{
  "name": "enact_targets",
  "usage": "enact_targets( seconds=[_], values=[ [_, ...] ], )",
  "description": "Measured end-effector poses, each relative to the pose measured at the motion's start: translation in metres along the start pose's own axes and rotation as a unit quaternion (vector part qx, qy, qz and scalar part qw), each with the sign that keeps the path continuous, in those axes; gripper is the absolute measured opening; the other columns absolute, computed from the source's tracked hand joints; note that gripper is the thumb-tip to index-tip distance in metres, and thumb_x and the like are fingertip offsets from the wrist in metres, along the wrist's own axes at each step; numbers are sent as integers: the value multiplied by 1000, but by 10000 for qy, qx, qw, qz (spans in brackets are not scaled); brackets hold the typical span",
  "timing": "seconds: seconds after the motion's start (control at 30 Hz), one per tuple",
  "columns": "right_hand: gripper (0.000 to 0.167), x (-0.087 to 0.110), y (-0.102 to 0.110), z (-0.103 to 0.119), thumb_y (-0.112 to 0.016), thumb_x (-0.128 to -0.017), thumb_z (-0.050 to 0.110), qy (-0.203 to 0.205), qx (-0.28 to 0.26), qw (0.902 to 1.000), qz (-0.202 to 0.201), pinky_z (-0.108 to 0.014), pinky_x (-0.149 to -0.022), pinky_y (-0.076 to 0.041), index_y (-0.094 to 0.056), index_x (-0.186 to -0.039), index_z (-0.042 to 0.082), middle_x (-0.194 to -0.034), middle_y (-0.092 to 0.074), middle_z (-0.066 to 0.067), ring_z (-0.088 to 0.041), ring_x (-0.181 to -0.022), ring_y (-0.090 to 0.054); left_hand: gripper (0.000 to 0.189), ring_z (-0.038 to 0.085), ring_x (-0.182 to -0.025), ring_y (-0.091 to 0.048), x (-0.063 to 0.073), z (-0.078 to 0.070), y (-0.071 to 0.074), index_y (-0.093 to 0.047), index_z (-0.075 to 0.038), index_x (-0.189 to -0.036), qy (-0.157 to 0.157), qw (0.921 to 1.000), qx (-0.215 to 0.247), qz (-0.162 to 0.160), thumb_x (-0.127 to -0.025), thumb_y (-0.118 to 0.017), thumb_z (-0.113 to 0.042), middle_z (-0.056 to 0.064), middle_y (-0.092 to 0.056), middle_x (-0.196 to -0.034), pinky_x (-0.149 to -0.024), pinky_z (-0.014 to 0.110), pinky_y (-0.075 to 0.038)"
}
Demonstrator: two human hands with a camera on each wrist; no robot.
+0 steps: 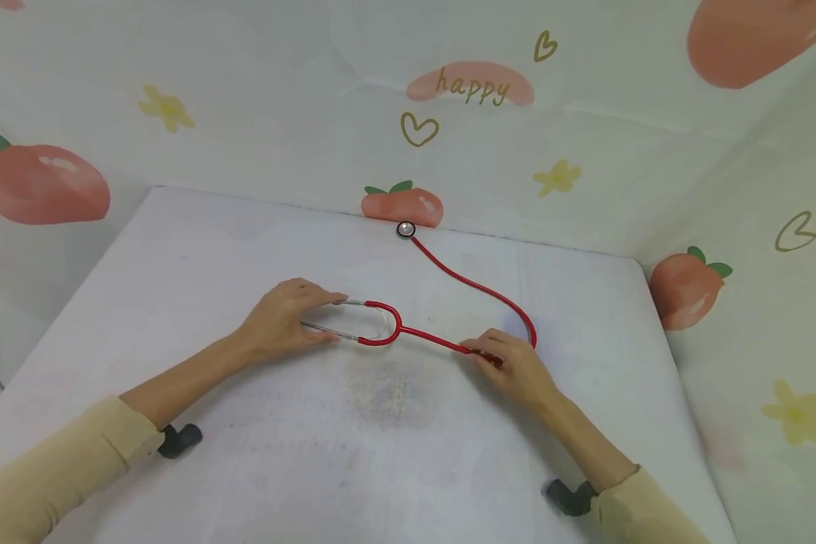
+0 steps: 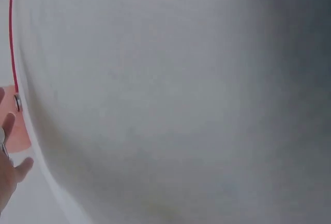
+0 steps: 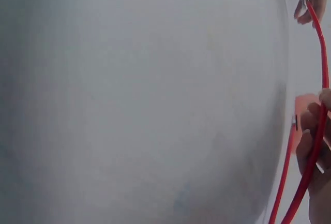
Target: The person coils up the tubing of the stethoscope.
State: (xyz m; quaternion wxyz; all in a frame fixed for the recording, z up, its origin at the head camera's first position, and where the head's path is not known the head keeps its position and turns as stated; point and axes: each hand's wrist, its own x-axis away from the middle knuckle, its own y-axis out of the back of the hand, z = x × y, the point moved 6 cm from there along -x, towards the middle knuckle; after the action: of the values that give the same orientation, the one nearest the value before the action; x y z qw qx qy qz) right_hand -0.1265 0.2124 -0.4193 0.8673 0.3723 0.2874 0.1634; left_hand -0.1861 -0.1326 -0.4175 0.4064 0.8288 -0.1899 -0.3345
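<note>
A stethoscope with red tubing [image 1: 435,339] stretches across the white table. My left hand [image 1: 282,321] holds its metal ear tubes [image 1: 331,330], thumb along the near tube and fingers at the far one; the earpieces are hidden by the palm. Farther right, my right hand [image 1: 517,366] pinches the red tubing below the Y-shaped fork. From there the tubing curves back to the round chest piece [image 1: 406,230] at the table's rear edge. The right wrist view shows the red tubing [image 3: 316,146] passing across the fingers of the right hand [image 3: 320,182].
The white tabletop [image 1: 258,468] has a grey stain [image 1: 394,389] in front of the fork. A printed cloth [image 1: 299,91] with fruit and flowers hangs behind and to the right. Dark wrist-worn pieces [image 1: 180,440] show by both sleeves.
</note>
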Motion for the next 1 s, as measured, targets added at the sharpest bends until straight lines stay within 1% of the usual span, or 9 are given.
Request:
enact_targets(
  seconds=[0.1,0.17,0.27,0.37,0.5,0.67,0.77,0.87,1.0],
  values=[
    [35,-3,6,1,-77,-80,-4,133,78,9998,-104,-13,-62,-45,-74,-113,10,-91,-67,3,-6,-73,-55,64,15,-103,-61,-2,0,3,-68,-19,-128,82,9999,60,-58,-70,-91,-33,-5,-71,-114,-84,37,-53],
    [38,-5,11,3,-77,-80,-6,227,113,9995,-175,-13,-64,-46,-74,-114,9,-92,-68,1,-6,-75,-56,65,13,-96,-62,-3,-1,5,-68,-19,-128,94,9999,56,-129,-69,-92,-33,-5,-72,-112,-76,34,-55],
    [42,-8,19,4,-77,-78,-9,358,180,9987,-306,-12,-62,-45,-74,-116,9,-89,-69,0,-6,-73,-56,66,10,-79,-62,-5,-2,9,-69,-18,-127,64,9996,4,-262,-68,-92,-35,-4,-73,-105,-63,29,-51],
    [43,-11,26,6,-79,-76,-9,456,167,9979,-430,-12,-57,-41,-75,-115,10,-81,-67,3,-5,-67,-51,65,5,-65,-53,-7,-3,10,-69,-19,-126,87,9996,-75,-273,-67,-92,-37,-6,-73,-99,-55,24,-43],
    [40,-13,33,6,-79,-75,-9,519,154,9968,-591,-13,-53,-36,-76,-111,8,-77,-64,6,-5,-62,-46,63,2,-61,-44,-8,-4,10,-70,-19,-124,156,9997,41,-177,-68,-92,-34,-8,-71,-95,-53,22,-39],
    [38,-17,43,8,-78,-74,-12,631,-14,9941,-877,-15,-54,-37,-76,-108,4,-78,-64,4,-8,-63,-46,57,5,-59,-44,-12,-4,10,-69,-13,-124,212,9971,728,22,-71,-91,-20,-3,-69,-92,-53,20,-38],
    [42,-20,48,10,-78,-70,-18,834,-163,9911,-1023,-16,-54,-38,-76,-107,2,-78,-65,1,-8,-62,-47,56,8,-59,-46,-14,-3,7,-69,-12,-126,361,9928,1118,252,-73,-89,-15,-1,-68,-92,-54,19,-39],
    [45,-24,51,12,-79,-66,-21,1019,-254,9882,-1113,-16,-54,-40,-77,-104,2,-78,-67,-1,-9,-62,-49,56,10,-61,-48,-14,-3,3,-68,-13,-127,496,9872,1411,557,-75,-87,-10,-1,-68,-94,-54,20,-40],
    [44,-26,53,12,-79,-62,-22,1120,-313,9865,-1153,-17,-54,-41,-77,-101,0,-77,-68,-3,-9,-62,-51,58,11,-64,-51,-14,-4,-4,-67,-11,-129,519,9803,1665,924,-75,-85,-4,0,-68,-99,-55,20,-42]
  ],
)
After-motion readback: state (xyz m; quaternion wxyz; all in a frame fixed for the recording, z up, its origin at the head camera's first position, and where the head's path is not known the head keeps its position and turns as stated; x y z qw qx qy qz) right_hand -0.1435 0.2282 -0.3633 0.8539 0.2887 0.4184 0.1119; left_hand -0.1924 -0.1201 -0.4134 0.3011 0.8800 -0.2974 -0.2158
